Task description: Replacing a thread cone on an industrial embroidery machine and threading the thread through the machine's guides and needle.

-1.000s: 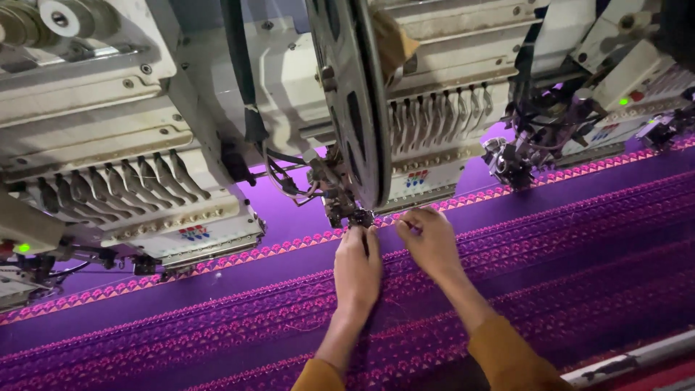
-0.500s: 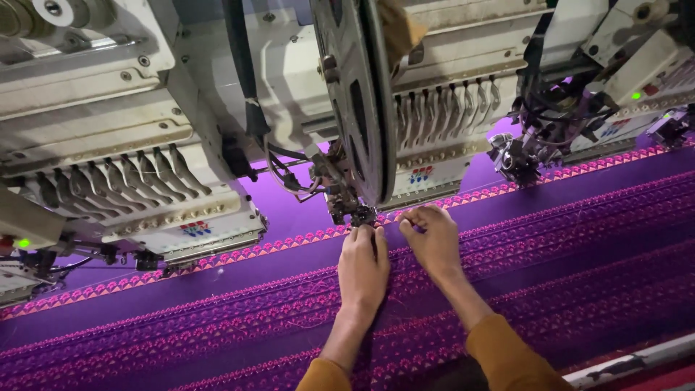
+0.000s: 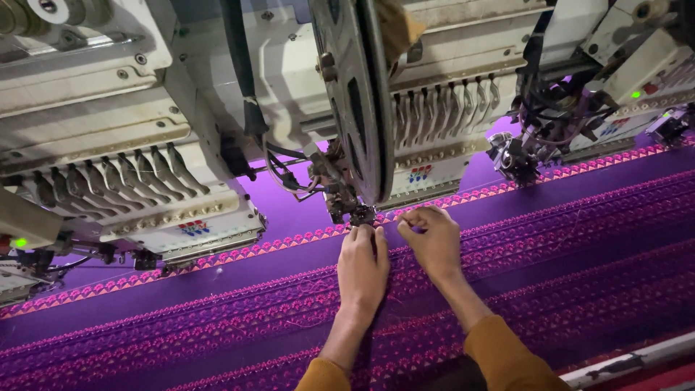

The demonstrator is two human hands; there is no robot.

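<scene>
— Where is the needle assembly?

— Right at the fingertips of the left hand, whose grip lies flat and spread on the purple fabric.

— And the right hand?

— Just beside it, knuckles curled, grip pressed together; on thread, perhaps, I cannot tell.

— What crowds them?

— The dark sequin reel overhangs both, cream embroidery heads either side, pink border beneath.
</scene>
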